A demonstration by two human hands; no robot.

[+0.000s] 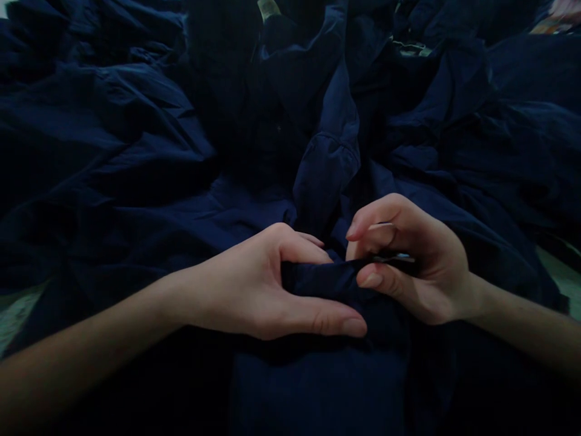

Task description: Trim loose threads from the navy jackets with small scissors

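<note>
Dark blue cloth [318,278], apparently part of a garment, is bunched up in front of me. My left hand [276,290] grips a fold of it, thumb on the near side and fingers behind. Close to its fingertips, my right hand [413,260] is curled with thumb and index finger near the edge of the same fold. Inside the right hand lies a thin, light-edged metal tool [399,257] that looks like small thread snips. The palm and fingers hide most of this tool. Whether its tips touch the cloth, I cannot tell.
Heaped dark blue garments [136,133] spread across the left, back and right. A sleeve-like piece [329,157] with a seam stands up behind my hands. Pale surface shows at the lower left [20,309] and right edges. The scene is dim.
</note>
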